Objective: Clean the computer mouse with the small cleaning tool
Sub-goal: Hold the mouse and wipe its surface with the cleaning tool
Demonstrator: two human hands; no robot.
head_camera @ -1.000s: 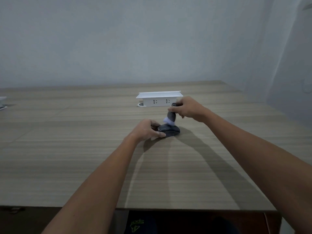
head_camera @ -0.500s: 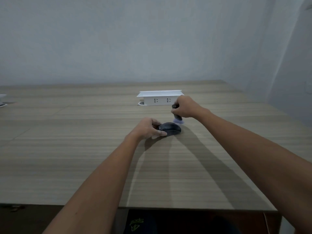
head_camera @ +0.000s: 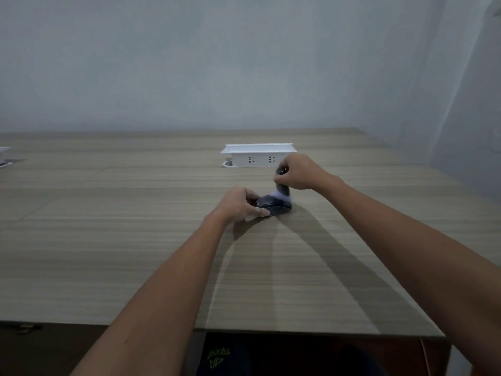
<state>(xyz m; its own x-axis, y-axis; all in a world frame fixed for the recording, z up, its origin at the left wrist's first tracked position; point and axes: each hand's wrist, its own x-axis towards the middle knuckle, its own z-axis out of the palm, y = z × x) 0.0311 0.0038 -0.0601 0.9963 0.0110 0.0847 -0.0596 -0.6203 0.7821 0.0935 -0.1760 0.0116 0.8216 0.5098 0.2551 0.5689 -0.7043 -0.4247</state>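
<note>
One mouse (head_camera: 275, 207) steadied in left hand (head_camera: 240, 203) grip, one brush (head_camera: 282, 189) pinched by right hand (head_camera: 301, 172) — one table (head_camera: 108, 240)

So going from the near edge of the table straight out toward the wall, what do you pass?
Left hand steadying the mouse → cleaning tool brushing its far side, held in the right hand → white socket box.

left hand (head_camera: 240, 203) gripping mouse (head_camera: 276, 206), right hand (head_camera: 301, 172) pressing brush (head_camera: 282, 189) onto it
</note>
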